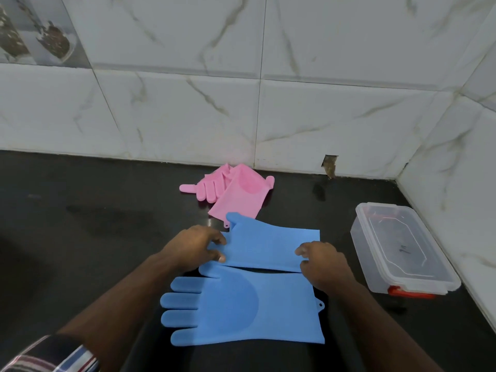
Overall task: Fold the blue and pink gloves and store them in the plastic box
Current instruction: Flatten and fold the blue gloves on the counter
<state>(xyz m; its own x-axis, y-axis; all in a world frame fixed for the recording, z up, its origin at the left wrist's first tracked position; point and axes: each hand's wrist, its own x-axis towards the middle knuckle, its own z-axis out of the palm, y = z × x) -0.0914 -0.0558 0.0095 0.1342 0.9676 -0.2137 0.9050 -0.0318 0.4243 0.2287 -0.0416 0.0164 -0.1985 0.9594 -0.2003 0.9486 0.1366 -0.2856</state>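
- Gloves lay before us on the dark counter (80, 210): our left hand (194, 245) and right hand (322, 260) each pinched an end of the upper blue glove (271, 248).
- We saw the second blue glove (241, 307) flat, just below it.
- We saw the pink gloves (233, 191) heaped near the tiled wall (188, 108).
- We saw the plastic box (400, 251) closed, well right.

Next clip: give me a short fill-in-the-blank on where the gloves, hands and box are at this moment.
1. Both hands, left hand and right hand, hold the upper ____ glove.
2. The pink gloves lie nearest the ____.
3. The plastic box has ____ latches.
4. The box sits on the person's ____ side.

Missing words: blue; wall; red; right
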